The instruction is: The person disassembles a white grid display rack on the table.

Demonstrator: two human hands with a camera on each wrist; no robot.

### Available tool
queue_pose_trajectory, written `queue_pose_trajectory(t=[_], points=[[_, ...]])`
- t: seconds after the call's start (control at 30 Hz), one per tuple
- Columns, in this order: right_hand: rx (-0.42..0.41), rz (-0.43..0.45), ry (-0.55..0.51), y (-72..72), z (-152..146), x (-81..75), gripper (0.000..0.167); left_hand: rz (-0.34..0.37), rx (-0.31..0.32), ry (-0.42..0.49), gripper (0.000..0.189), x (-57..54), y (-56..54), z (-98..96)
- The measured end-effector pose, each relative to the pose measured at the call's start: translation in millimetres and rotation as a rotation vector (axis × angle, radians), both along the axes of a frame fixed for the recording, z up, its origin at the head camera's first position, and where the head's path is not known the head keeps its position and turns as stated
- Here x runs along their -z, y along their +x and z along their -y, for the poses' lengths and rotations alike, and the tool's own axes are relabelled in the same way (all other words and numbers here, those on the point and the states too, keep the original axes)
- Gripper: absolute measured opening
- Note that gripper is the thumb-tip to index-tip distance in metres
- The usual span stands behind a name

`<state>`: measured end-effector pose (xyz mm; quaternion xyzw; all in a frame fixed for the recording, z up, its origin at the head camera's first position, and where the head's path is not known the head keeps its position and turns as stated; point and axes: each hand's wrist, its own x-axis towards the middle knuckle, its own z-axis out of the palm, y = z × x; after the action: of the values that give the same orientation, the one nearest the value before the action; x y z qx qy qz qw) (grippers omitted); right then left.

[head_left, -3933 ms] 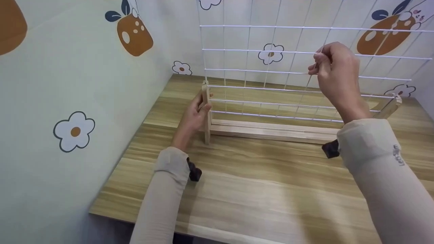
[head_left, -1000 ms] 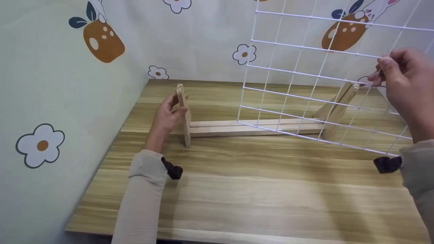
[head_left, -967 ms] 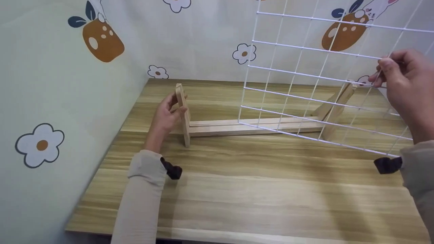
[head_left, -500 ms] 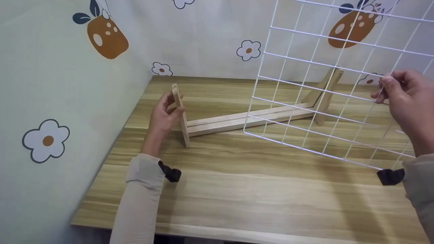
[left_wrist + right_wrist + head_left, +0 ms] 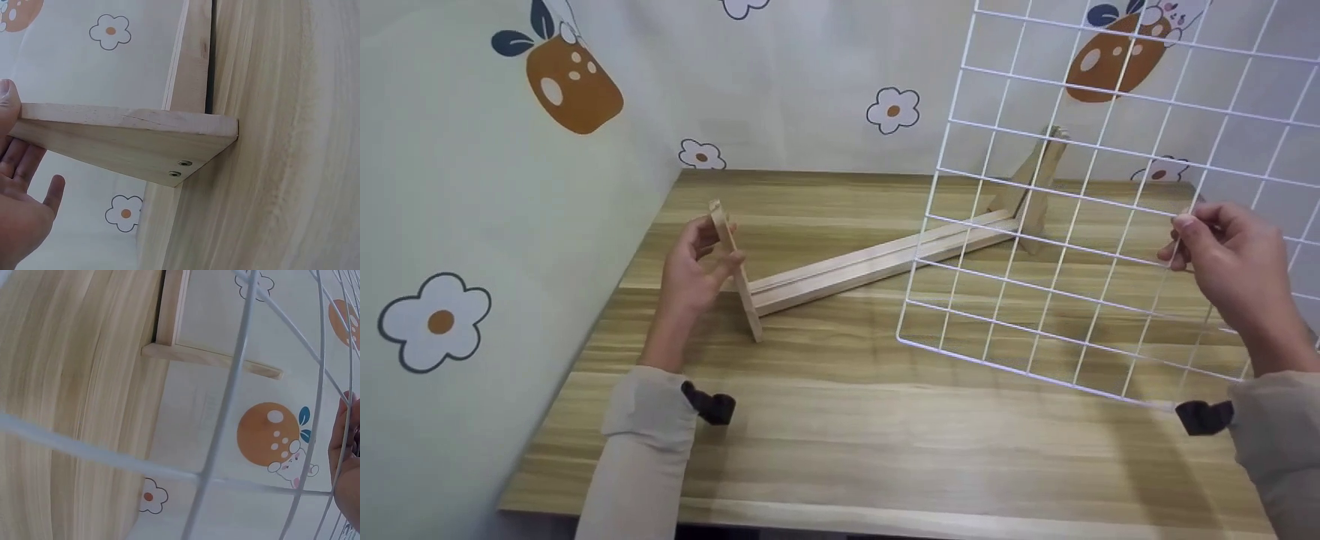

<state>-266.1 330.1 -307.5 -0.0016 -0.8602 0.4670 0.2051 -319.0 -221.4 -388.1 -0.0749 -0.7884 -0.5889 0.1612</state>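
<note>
My left hand [image 5: 694, 266] grips the upper part of the near upright of a pale wooden stand [image 5: 877, 259]. A grooved crossbar joins this upright to a second one at the far right, and the stand lies slantwise on the table. In the left wrist view the thumb is on the edge of the wooden upright [image 5: 129, 135], which has two metal fasteners near its foot. My right hand [image 5: 1234, 266] pinches a wire of a white wire grid panel [image 5: 1035, 277], held up in front of the stand's right part. In the right wrist view the grid wires [image 5: 225, 416] cross close to the camera.
The wood-grain table [image 5: 885, 442] ends at a front edge below. Patterned wall covering [image 5: 795, 90] with oranges and flowers rises behind it and on the left. A black wrist camera sits at each cuff.
The grid panel has come out from between the stand's uprights and moved right, then lower and nearer. The stand has turned, its right end swinging backward while my left hand keeps its grip.
</note>
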Motion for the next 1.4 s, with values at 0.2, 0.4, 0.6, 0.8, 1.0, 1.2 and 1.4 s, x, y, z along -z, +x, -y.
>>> queue_pose_trajectory(t=[0.2,0.4,0.6,0.8,1.0,1.2,1.4], points=[[0.014,0.056,0.038,8.1,-3.6,10.5,0.016,0.014,-0.044,-0.058,0.058,-3.0,11.7,0.2],[0.0,0.115,0.073,16.2,-10.4,19.6,0.02,0.03,-0.094,-0.043,0.055,-4.3,20.3,-0.8],[-0.086,0.171,0.055,23.6,-21.0,31.1,0.023,0.053,-0.12,-0.055,0.058,-2.9,24.1,-2.0],[-0.159,0.204,0.055,25.3,-22.3,45.1,0.019,0.055,-0.145,-0.073,0.057,-4.7,29.8,-2.9],[-0.154,0.259,0.127,25.3,-20.2,57.7,0.027,0.018,-0.155,-0.057,0.059,-1.3,37.7,-4.7],[-0.115,0.276,0.162,26.7,-17.4,63.1,0.034,0.017,-0.152,-0.062,0.06,-1.0,44.7,-5.1],[-0.08,0.291,0.22,26.7,-13.2,66.9,0.036,0.042,-0.164,-0.061,0.061,-1.4,50.9,-4.5]])
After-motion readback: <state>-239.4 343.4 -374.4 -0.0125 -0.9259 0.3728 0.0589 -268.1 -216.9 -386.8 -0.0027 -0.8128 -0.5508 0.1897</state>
